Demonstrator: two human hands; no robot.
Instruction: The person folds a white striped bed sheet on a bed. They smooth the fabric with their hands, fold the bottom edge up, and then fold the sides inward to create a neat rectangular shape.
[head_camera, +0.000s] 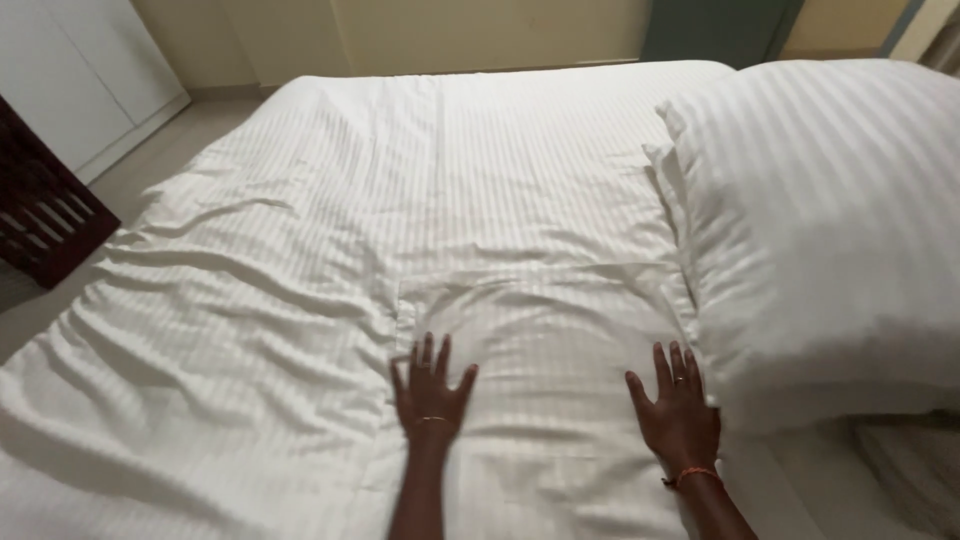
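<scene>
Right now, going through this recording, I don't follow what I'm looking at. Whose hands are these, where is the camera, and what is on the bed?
There is no machine here: a person works with two bare hands, and the single picture comes from a camera worn on that person's head, looking down over a bed. The left hand and the right hand both lie flat, fingers spread, on a smaller folded piece of white striped cloth that rests on the white striped duvet. Neither hand grips anything. Each wrist wears a thin band, and each hand shows a ring. A large white striped pillow sits just right of the right hand. A dark wooden piece of furniture stands at the left edge, beside the bed.
</scene>
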